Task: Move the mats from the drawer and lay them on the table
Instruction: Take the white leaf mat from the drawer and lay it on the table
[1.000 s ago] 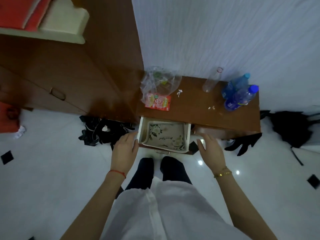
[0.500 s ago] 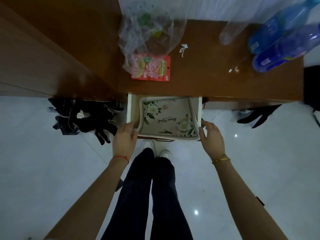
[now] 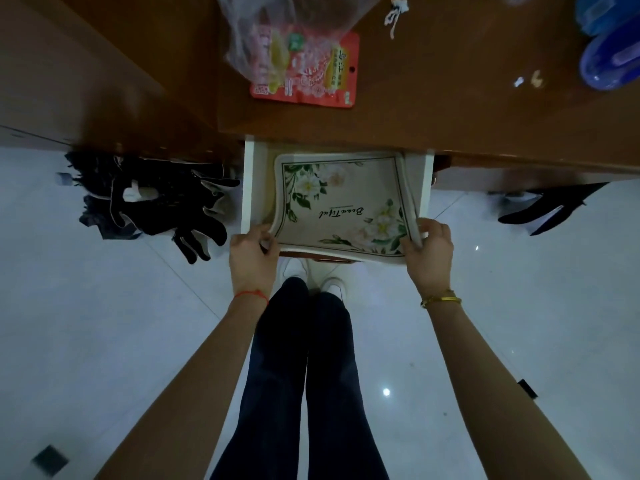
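I'm watching the table [image 3: 450,109] at 12 o'clock, w/ open drawer [image 3: 248,188] below; mats [image 3: 343,206] are lying inside, near corners pinched by left hand [image 3: 251,259] & right hand [image 3: 429,256]. Risk: lower mats slipping, stack snagging on the drawer front.

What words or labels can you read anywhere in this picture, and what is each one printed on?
"Beautiful": cursive script on the floral mat, upside down from this view, with smaller print above it too fine to read.
Red snack packet on the table: yellow characters and a QR code, too blurred to read.
Blue bottles: no label text legible.
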Motion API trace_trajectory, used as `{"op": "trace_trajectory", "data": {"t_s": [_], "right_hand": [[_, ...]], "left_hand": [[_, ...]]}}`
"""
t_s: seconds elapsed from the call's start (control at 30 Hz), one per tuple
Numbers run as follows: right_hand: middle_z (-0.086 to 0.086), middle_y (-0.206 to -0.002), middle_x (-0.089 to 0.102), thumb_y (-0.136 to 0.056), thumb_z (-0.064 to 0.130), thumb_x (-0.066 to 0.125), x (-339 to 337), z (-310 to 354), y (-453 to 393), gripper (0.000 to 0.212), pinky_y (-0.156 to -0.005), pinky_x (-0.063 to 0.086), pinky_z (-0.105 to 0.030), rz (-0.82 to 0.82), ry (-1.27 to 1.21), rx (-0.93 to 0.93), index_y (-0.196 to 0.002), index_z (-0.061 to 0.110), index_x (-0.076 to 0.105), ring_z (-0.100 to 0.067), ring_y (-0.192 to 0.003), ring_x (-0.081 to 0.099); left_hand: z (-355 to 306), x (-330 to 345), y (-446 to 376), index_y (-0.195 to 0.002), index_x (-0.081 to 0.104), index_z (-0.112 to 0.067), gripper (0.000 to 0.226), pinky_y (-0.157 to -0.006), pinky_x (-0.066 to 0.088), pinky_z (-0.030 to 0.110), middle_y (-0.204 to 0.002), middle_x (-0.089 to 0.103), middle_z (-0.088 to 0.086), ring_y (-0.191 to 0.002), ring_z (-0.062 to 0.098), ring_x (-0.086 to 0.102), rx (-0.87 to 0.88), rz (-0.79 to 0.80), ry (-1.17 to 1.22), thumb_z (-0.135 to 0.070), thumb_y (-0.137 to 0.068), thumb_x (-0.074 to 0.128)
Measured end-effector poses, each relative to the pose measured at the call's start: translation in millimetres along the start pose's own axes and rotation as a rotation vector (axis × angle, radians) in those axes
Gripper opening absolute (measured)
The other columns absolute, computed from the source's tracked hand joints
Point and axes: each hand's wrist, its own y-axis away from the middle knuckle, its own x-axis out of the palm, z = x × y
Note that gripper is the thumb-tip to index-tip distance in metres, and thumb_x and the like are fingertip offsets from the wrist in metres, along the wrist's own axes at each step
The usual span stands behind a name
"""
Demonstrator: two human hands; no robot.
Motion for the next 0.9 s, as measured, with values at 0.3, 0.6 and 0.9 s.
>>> {"op": "trace_trajectory", "data": {"t_s": [0.3, 0.6, 0.9], "right_hand": [[-0.016, -0.112, 0.066, -0.088, 0.002, 0.058, -24, 6, 36, 0.040, -0.073, 0.039, -0.014, 0.135, -0.068, 0.095, -0.128, 0.004, 0.054, -0.023, -0.090, 0.058], [-0.005, -0.098, 0.060, -0.092, 0.000, 0.052, -37, -10, 95, 0.042, -0.062, 0.043, -0.008, 0.181, -0.221, 0.136, -0.131, 0.013, 0.045, -0.020, -0.083, 0.059], [-0.003, -0.094, 0.060, -0.093, -0.004, 0.042, -20, -9, 111, 0.035, -0.053, 0.039, -0.004, 0.152, -0.215, 0.141, -0.127, 0.008, 0.042, -0.012, -0.072, 0.055]], "left_hand": [[-11, -32, 33, -0.112, 0.066, -0.012, 0.040, -0.082, 0.052, 0.025, -0.100, 0.067, 0.004, -0.078, 0.014, 0.060, -0.168, -0.003, 0.211, 0.007, -0.077, 0.063], [2, -54, 74, -0.124, 0.060, -0.012, 0.045, -0.093, 0.047, 0.027, -0.099, 0.063, 0.000, -0.088, 0.018, 0.058, -0.363, 0.323, 0.195, 0.001, -0.080, 0.060], [1, -50, 54, -0.131, 0.048, -0.006, 0.049, -0.102, 0.040, 0.031, -0.130, 0.056, 0.010, -0.116, 0.025, 0.053, -0.314, 0.461, 0.169, -0.022, -0.089, 0.065]]}}
